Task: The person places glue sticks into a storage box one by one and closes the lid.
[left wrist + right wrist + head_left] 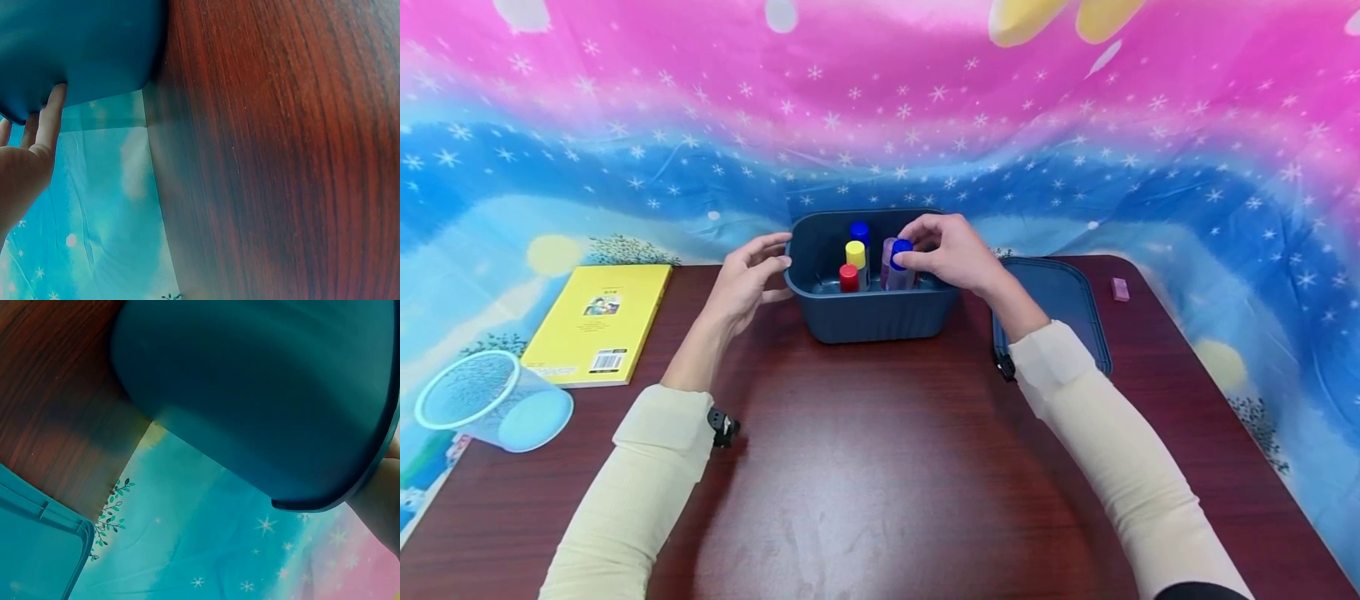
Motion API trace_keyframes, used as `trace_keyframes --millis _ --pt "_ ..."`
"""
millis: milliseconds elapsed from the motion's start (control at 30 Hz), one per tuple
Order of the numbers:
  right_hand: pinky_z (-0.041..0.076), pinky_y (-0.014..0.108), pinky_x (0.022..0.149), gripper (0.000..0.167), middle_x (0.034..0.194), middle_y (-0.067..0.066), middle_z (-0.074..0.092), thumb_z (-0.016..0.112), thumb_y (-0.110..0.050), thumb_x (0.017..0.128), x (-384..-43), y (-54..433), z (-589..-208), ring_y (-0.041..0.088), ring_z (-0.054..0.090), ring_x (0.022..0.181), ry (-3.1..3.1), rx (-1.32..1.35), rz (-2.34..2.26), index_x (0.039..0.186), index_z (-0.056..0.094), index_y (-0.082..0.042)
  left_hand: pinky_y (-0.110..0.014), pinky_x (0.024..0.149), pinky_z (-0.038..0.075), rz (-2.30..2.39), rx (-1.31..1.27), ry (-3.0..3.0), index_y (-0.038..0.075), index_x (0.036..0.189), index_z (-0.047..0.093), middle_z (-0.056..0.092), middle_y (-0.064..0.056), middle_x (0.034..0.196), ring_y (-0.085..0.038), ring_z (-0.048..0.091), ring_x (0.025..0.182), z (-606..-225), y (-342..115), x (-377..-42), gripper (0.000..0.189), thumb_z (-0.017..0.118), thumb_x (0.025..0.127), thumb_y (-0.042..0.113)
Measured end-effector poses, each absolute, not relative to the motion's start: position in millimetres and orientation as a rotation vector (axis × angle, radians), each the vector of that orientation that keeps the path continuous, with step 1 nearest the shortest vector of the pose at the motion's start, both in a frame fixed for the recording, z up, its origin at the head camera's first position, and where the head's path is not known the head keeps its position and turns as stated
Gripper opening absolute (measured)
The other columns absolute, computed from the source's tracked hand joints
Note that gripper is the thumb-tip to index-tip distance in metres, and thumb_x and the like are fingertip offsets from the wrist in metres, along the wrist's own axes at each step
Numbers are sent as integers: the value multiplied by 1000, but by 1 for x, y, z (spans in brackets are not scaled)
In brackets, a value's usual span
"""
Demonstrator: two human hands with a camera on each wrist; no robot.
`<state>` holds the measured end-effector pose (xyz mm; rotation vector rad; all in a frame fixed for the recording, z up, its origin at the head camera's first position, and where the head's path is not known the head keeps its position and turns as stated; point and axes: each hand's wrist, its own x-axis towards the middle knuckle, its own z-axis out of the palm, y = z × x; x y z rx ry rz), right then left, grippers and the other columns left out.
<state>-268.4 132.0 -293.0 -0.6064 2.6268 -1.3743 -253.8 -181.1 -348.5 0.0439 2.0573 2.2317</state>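
Observation:
A dark blue-grey plastic bin stands at the back of the table. My left hand touches its left end, the fingertips against the outer wall near the rim; in the left wrist view the fingers lie fairly straight along that wall. Over the bin's right half, my right hand pinches a clear tube with a blue cap between thumb and fingers. Other capped tubes stand upright inside: a red-capped one, a yellow-capped one and another blue-capped one. In the right wrist view the bin's wall hides the fingers.
The bin's lid lies on the table to the right, partly under the right forearm. A small pink block is beyond it. At left lie a yellow book and a light blue mesh cup on its side. A printed cloth hangs behind.

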Motion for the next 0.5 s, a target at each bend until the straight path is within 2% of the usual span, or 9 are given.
trace_keyframes --millis 333,500 --pt "54 42 89 29 114 12 67 75 -14 93 -272 128 -293 26 64 106 2622 -575 -1160 120 69 -3 -45 92 57 2226 47 2063 10 148 52 44 -13 149 -30 49 129 -349 -182 -255 46 56 102 9" --pt "55 43 93 31 119 11 67 75 -14 94 -274 127 -294 27 62 113 2647 -582 -1054 122 68 -3 -42 88 59 2233 46 2053 10 147 52 44 -13 148 -29 50 127 -350 -182 -255 46 57 101 8"
